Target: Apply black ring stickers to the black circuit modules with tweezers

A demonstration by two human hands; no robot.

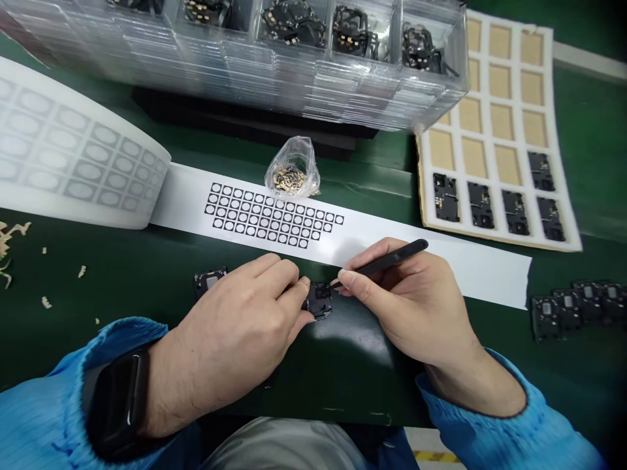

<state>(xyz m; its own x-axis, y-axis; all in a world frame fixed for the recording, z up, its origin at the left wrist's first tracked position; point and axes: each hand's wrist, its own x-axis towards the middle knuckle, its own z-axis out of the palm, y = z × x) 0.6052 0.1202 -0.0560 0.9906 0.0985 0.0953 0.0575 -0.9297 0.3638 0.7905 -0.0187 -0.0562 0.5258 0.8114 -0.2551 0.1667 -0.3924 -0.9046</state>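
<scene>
My left hand (245, 313) is closed around a small black electronic module (320, 300), its right end showing past my thumb and fingertips. Between the fingers of my right hand (411, 300) is a pair of black tweezers (392, 258), tips touching or just over the module's edge. Another black module (209, 282) pokes out behind my left hand, mostly hidden. Just beyond both hands runs a white strip (382, 253) bearing rows of black square stickers with round openings (264, 222).
A clear bag of small gold-coloured parts (292, 176) stands behind the strip. Clear stacked trays (294, 78) hold black parts. At right are a foam tray (499, 143) with several modules and a row of modules (568, 310). A sticker roll (88, 150) lies left, near scraps (10, 241).
</scene>
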